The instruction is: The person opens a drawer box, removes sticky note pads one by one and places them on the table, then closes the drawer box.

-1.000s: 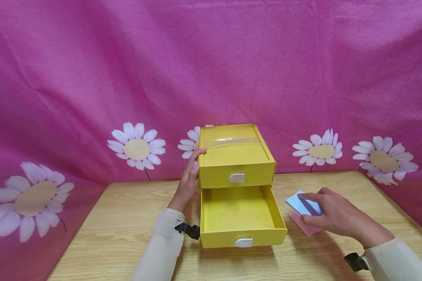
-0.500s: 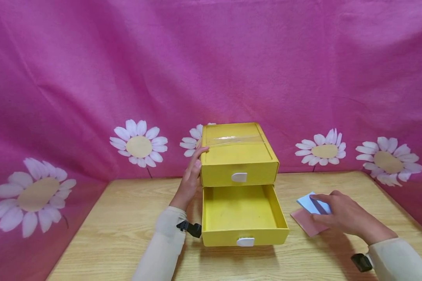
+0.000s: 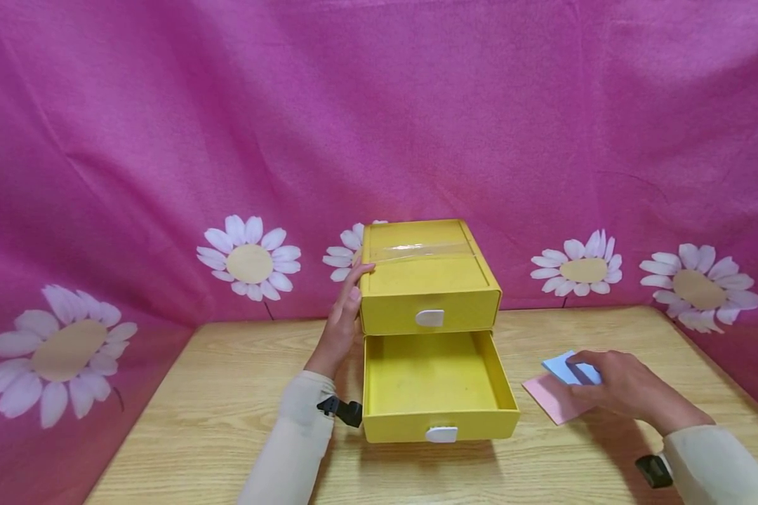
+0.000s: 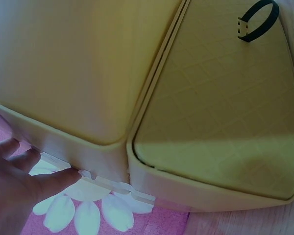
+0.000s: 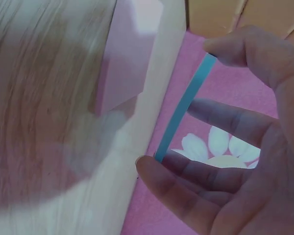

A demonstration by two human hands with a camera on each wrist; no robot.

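A yellow two-drawer box (image 3: 426,277) stands on the table, its lower drawer (image 3: 432,375) pulled out and bare inside. My left hand (image 3: 337,326) rests against the box's left side, fingers extended, one fingertip over the top edge; the left wrist view shows these fingers (image 4: 59,181) along the box wall. To the right, my right hand (image 3: 632,386) holds a blue sticky note pad (image 3: 571,369) by its edges. From the right wrist, the blue pad's thin side (image 5: 186,107) spans thumb and fingers. Below it, a pink sticky note pad (image 3: 554,401) lies on the table, partly covered.
The wooden table (image 3: 227,421) reaches back to a pink curtain (image 3: 379,112) printed with white daisies. White tabs (image 3: 441,435) serve as drawer pulls. Clear tape (image 3: 423,251) crosses the box's top.
My right hand has shifted a little to the right with the blue pad, baring more of the pink pad. My left hand keeps its place on the box.
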